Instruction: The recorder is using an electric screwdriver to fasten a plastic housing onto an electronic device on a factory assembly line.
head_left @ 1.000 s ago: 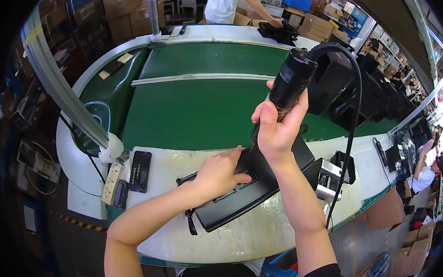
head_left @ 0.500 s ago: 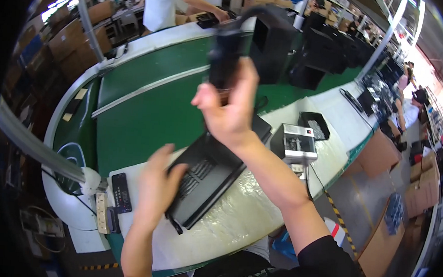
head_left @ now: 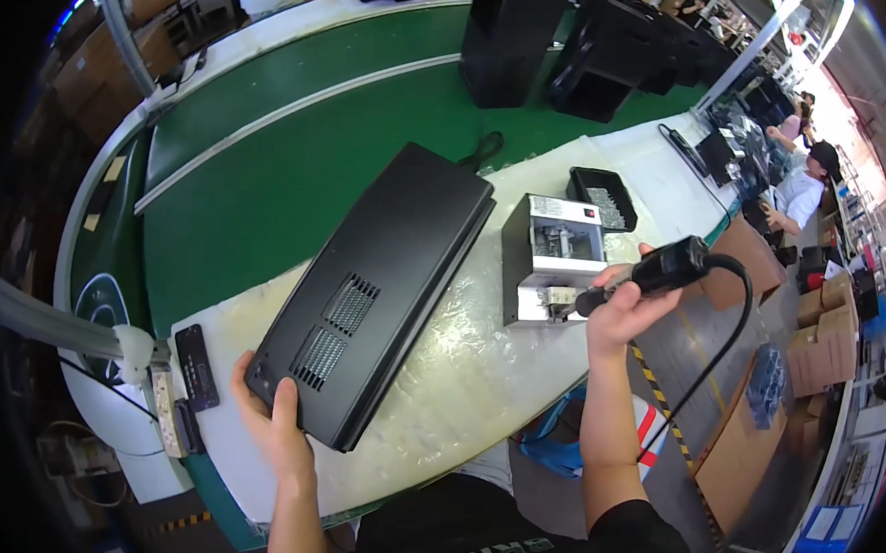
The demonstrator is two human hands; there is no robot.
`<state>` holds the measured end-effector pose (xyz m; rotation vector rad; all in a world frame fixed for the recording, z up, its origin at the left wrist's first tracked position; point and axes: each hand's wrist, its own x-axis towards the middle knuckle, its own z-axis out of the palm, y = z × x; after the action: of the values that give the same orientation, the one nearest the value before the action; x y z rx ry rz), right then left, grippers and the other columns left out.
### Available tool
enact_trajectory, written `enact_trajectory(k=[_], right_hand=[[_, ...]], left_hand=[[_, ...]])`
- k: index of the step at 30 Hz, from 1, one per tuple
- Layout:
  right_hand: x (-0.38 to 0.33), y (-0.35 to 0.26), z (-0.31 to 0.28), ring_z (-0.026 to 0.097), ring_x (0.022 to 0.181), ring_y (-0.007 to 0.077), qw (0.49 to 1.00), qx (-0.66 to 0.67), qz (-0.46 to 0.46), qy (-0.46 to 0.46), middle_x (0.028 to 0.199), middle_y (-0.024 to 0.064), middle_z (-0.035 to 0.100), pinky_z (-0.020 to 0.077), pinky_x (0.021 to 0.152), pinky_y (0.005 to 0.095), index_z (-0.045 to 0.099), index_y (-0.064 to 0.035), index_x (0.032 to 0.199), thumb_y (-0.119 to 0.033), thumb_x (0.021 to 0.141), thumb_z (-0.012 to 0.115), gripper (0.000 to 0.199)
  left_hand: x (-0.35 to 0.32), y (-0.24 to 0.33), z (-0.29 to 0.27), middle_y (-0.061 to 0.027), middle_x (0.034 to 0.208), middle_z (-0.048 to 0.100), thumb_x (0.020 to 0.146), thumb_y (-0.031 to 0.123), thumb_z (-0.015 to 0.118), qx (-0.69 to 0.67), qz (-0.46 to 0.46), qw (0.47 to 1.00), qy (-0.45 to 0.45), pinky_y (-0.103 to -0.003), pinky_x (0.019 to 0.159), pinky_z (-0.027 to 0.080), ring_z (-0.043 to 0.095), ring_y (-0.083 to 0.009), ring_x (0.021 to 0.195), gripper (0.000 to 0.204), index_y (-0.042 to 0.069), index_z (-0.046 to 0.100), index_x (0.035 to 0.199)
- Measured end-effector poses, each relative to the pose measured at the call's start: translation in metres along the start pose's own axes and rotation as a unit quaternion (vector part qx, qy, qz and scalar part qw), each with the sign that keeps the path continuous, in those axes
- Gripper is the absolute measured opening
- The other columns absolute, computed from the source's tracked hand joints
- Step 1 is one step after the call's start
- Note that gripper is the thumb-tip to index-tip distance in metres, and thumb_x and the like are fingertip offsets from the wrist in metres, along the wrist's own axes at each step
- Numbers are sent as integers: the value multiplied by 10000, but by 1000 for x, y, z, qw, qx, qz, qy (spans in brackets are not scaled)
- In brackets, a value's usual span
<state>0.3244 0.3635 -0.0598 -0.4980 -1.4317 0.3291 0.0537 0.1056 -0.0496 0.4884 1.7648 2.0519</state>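
A long black case [head_left: 390, 239] with two vent grilles lies slanted across the white bench. My left hand [head_left: 280, 423] grips its near left corner, thumb on top and the other fingers at the side edge. In my right hand [head_left: 624, 311] is a black corded electric screwdriver [head_left: 669, 268], held roughly level with the fingers wrapped round it. Its front end points left, at the lower front of a small black-and-silver screw feeder [head_left: 567, 213]. Whether the bit touches a screw there is too small to tell.
Behind the feeder stands a black tray of screws [head_left: 604, 200]. A black panel with buttons [head_left: 196, 367] and a power strip [head_left: 168, 412] lie at the left. Tall black cabinets [head_left: 510, 45] stand on the green conveyor [head_left: 256, 207]. A co-worker [head_left: 806, 185] sits at far right.
My right hand has brought the screwdriver down and right, from above the case to the feeder. My left hand has closed on the case's corner. The view has shifted.
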Motion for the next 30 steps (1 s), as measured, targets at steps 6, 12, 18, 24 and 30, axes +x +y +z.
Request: enact_trajectory(k=[6,12,18,24,30], right_hand=[[17,-84,38,531,516,153,991,66,117,-20,851,164,600,464,502,270,327,34,1266,-428,952,480,579],[45,-205,161,461,463,150,972,200,117,-43,542,80,466,436,468,254,307,109,1297,-615,934,349,811],[28,-223,240,553,519,175,949,259,20,-176,1233,260,418,484,417,300,207,55,1331,-532,955,397,722],[17,-225,255,558,512,179,941,264,18,-213,1217,253,425,488,420,300,180,33,1322,-533,948,410,716],[4,-213,261,558,514,164,921,290,36,-258,1151,170,448,491,423,294,242,31,1239,-567,893,521,746]], left_hand=[[2,-13,-1,-99,1184,498,762,67,653,-3,16,1000,-3,-316,966,378,489,-191,1068,545,24,445,1264],[1,-8,-9,-95,1169,505,792,28,642,-99,-17,995,-28,-300,935,401,505,-171,1060,529,26,422,1272],[2,-24,-7,-108,1176,460,782,28,680,-127,-9,991,-31,-305,936,404,490,-196,1080,517,20,438,1238],[5,-26,-6,-139,1185,462,759,53,707,-95,35,994,-29,-314,971,373,478,-241,1115,546,-8,436,1229],[7,-26,-8,-148,1200,464,750,44,711,-75,66,995,-20,-334,997,360,474,-265,1134,550,-8,440,1225]])
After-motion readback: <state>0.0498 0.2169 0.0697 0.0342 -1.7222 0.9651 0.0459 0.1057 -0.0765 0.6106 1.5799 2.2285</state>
